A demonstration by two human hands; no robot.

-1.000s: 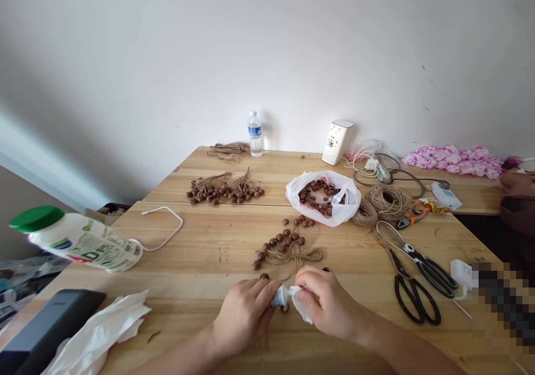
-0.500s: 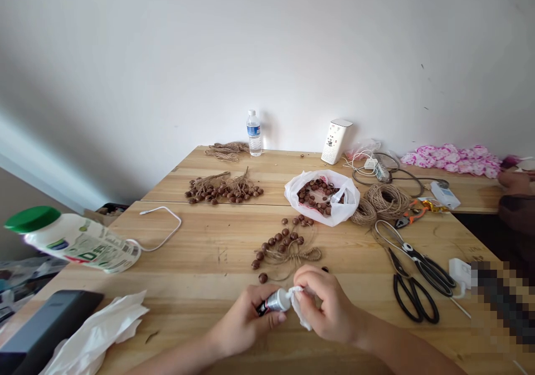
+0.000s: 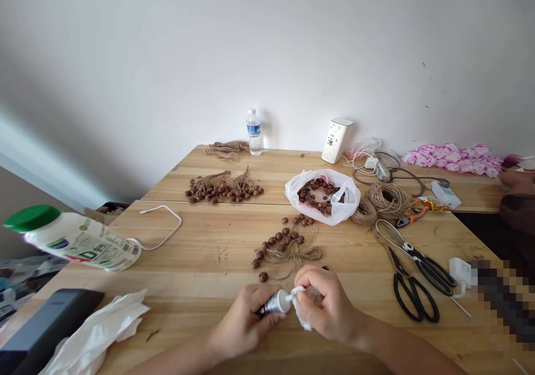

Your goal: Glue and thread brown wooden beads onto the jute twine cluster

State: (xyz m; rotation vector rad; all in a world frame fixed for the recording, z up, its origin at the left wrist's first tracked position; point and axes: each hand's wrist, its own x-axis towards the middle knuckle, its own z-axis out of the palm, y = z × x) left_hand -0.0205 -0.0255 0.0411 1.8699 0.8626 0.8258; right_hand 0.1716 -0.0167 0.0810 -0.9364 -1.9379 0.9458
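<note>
At the near middle of the table, my left hand [image 3: 246, 319] is closed round a small black-and-white tube [image 3: 276, 302], its white nozzle pointing right. My right hand [image 3: 330, 302] pinches a crumpled white tissue [image 3: 301, 311] against the nozzle's tip. Just beyond my hands lie round brown nuts [image 3: 278, 241] joined to a looped bundle of twine [image 3: 307, 254]. One loose-looking brown nut [image 3: 263, 277] sits closest to my left hand. Behind these, a white plastic bag [image 3: 349, 199] stands open with many brown pieces inside.
Two pairs of scissors [image 3: 412, 291], pliers [image 3: 412, 217] and twine coils [image 3: 387, 199] lie at right. Nuts on twine [image 3: 223, 188] rest at the back left, near a water bottle [image 3: 253, 132]. A green-capped bottle [image 3: 83, 241] and a tissue [image 3: 100, 330] are at left.
My right hand and the tissue have shifted very slightly right, so a little more of the tube's nozzle shows. The tube stays in my left hand; the table things stay put.
</note>
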